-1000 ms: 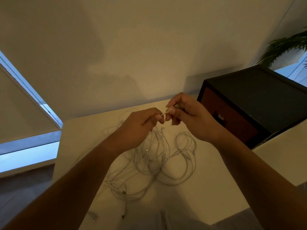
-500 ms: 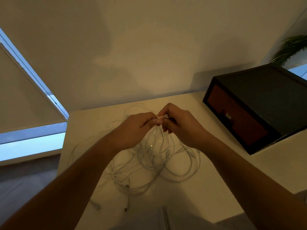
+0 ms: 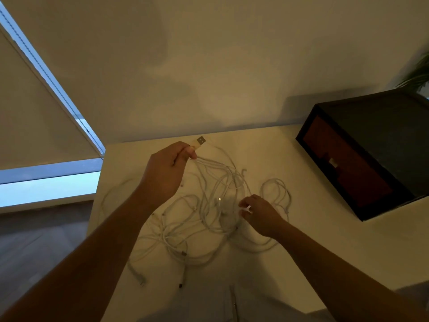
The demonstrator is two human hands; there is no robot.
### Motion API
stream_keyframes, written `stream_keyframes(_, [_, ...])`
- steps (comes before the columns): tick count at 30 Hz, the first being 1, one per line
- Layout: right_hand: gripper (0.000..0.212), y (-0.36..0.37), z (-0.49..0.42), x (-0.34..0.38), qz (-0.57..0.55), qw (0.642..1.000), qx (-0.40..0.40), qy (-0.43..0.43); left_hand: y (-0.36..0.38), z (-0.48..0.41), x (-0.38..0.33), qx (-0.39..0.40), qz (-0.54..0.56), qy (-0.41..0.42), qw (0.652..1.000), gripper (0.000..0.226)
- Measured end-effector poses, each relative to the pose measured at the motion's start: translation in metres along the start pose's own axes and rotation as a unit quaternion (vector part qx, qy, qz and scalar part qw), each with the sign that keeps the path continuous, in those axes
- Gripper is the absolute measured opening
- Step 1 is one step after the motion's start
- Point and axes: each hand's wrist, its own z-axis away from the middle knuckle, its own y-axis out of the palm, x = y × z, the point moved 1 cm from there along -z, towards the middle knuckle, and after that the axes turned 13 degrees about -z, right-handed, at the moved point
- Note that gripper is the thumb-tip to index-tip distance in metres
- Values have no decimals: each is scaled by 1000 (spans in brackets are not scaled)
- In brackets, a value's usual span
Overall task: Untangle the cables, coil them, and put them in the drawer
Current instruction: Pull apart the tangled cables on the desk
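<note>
Pinching a USB plug (image 3: 200,141), left hand (image 3: 168,169) hovers at the cables' (image 3: 209,219) 11 o'clock. Right hand (image 3: 261,214) pinches a strand (image 3: 248,208) at 3 o'clock.

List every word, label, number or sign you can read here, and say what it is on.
No readable text anywhere in this frame.
Pale tab on the drawer front: too small and blurred to tell whether it carries writing.
Plug pinched by the left hand: no marking legible.
White cables on the table, one pinched by the right hand: no print visible.
</note>
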Motion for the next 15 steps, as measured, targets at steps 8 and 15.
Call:
stream_keyframes(8, [33, 26, -3, -12, 231, 971, 29, -47, 8, 2, 8, 14, 24, -26, 999, 26])
stream_keyframes(15, [25, 28, -6, -31, 151, 986, -71, -25, 17, 8, 9, 33, 46, -36, 998, 27])
